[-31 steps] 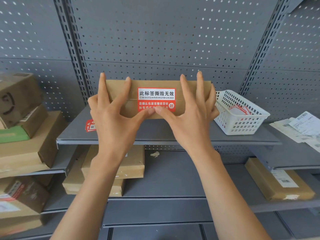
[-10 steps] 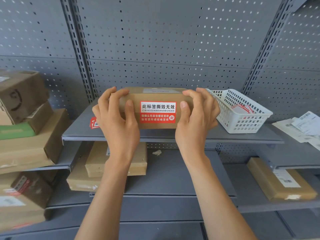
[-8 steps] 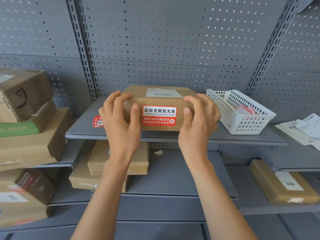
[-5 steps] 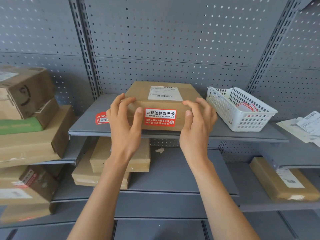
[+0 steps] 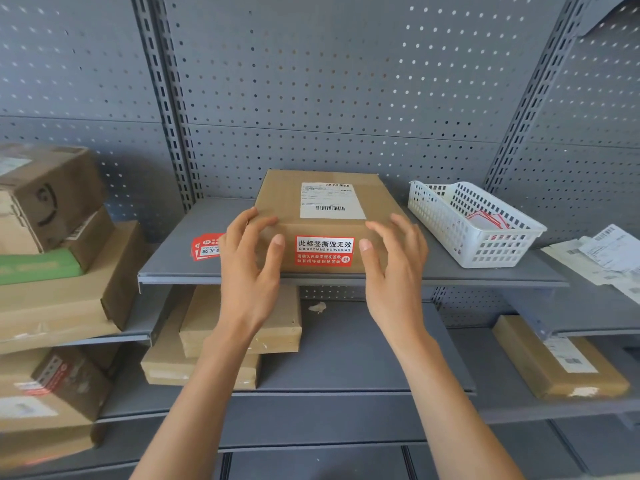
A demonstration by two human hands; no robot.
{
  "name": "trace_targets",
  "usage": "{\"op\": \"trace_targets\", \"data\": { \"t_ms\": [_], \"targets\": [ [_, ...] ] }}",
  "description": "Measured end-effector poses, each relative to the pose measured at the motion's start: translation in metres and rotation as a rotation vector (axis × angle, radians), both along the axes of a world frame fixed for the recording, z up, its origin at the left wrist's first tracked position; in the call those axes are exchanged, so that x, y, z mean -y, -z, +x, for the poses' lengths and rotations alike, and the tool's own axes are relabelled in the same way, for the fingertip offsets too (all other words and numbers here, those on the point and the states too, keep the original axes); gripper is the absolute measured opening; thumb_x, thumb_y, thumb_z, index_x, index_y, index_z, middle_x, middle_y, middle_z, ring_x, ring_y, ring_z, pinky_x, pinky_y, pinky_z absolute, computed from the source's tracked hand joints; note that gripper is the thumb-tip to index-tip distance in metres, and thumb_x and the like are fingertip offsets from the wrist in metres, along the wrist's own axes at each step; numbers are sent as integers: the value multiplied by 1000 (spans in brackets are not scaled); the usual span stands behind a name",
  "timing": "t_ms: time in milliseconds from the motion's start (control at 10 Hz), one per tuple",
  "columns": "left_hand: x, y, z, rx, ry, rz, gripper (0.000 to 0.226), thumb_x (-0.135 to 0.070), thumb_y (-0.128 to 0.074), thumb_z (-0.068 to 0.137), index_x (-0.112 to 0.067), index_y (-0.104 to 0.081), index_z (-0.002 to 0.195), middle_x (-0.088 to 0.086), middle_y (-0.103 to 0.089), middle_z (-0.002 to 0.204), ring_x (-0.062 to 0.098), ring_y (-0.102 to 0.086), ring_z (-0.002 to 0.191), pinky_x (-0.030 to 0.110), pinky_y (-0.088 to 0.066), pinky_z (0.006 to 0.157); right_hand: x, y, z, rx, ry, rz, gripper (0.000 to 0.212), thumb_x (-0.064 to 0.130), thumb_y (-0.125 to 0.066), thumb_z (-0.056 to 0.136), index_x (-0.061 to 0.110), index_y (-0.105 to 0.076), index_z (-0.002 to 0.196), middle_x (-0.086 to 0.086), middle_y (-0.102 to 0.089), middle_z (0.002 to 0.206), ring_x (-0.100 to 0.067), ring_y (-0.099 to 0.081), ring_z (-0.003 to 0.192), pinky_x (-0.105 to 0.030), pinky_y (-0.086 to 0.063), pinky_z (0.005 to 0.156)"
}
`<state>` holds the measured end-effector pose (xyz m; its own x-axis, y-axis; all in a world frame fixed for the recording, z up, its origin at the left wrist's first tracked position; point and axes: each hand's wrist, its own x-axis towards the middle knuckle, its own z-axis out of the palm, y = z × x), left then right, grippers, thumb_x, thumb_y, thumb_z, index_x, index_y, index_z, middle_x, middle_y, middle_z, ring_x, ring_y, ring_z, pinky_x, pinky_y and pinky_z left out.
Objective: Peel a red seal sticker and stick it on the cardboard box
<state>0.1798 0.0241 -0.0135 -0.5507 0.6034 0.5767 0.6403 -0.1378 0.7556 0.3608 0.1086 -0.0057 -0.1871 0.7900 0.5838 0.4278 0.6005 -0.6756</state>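
Your cardboard box (image 5: 325, 209) lies flat on the shelf (image 5: 450, 268) at frame centre, the red seal sticker (image 5: 324, 251) already on its near face. Your left hand (image 5: 247, 271) and right hand (image 5: 394, 271) are spread beside its near corners, pinching nothing. It looks stiff and light; take it by the two short sides.

The flat brown cardboard box (image 5: 325, 202) looks matt and smooth-ish, plain kraft board. The red and white seal sticker (image 5: 324, 251) on its front face has a slight sheen, like coated paper. The white shipping label (image 5: 330, 200) on top is plain matt paper. The grey shelf (image 5: 450, 268) and perforated grey back panel (image 5: 329, 81) look like painted metal, matt finish. The white lattice basket (image 5: 474, 223) is glossy-ish moulded plastic.
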Motion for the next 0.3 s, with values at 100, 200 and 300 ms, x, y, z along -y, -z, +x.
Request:
{"op": "trace_targets", "data": {
  "t_ms": [100,200,300],
  "targets": [
    [3,-4,-9,-56,0,-24,33,-41,-47,104,-28,-67,128,-7,-51,146,12,-42,136,22,-30,111,4,-6,6,34,-14,-38,32,32,-53,105,24,-64,134,-4,-33,163,-29,-17,155,-47,-20,125],
    [6,-14,-19,-77,-17,-9,33,-40,-45,105,-26,-70,122,-12,-60,134,15,-47,129,19,-34,107,9,-25,17,13,-25,8,28,31,-54,105,25,-69,128,-3,-32,164,-24,-18,156,-43,-18,126],
    [6,-35,-30,73,-23,19,37,-48,-44,103,-29,-73,115,-18,-69,116,18,-59,118,44,-50,101,27,-59,35,-71,-15,104,21,26,-56,104,27,-74,114,2,-47,151,-11,-35,145,-11,-22,114]
  ]
}}
